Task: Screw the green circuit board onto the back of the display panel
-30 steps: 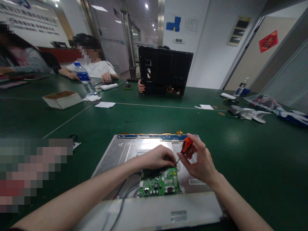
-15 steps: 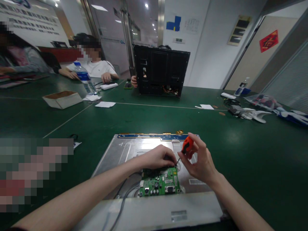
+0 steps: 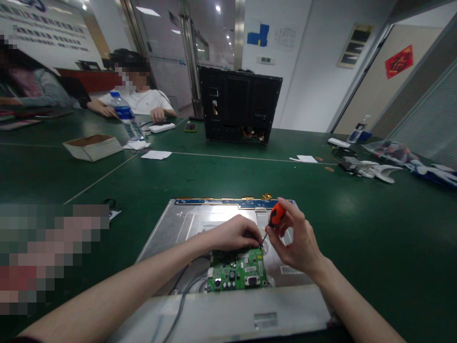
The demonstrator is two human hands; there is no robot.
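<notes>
My right hand (image 3: 299, 238) grips an orange and black screwdriver (image 3: 277, 214), tilted, its tip down at the upper right corner of a green circuit board (image 3: 237, 271). My left hand (image 3: 241, 233) curls over the board's upper edge, its fingertips closed together beside the screwdriver tip. Whatever those fingertips hold is too small to make out. The board sits on the silvery metal back of a display panel (image 3: 160, 247), which has a blue circuit strip (image 3: 207, 202) along its far edge. A grey cable (image 3: 181, 305) runs from the board's left side towards me.
Across the green table (image 3: 221, 176) stands a black monitor housing (image 3: 241, 105). To the left are an open box (image 3: 93, 148), a water bottle (image 3: 124, 116) and papers. White plastic parts (image 3: 367, 169) and bags lie at the right. Other people sit at the far left.
The screwdriver handle has turned slightly in my right hand. My left hand stays in place. Another person's hand has gone from the left edge of the black housing.
</notes>
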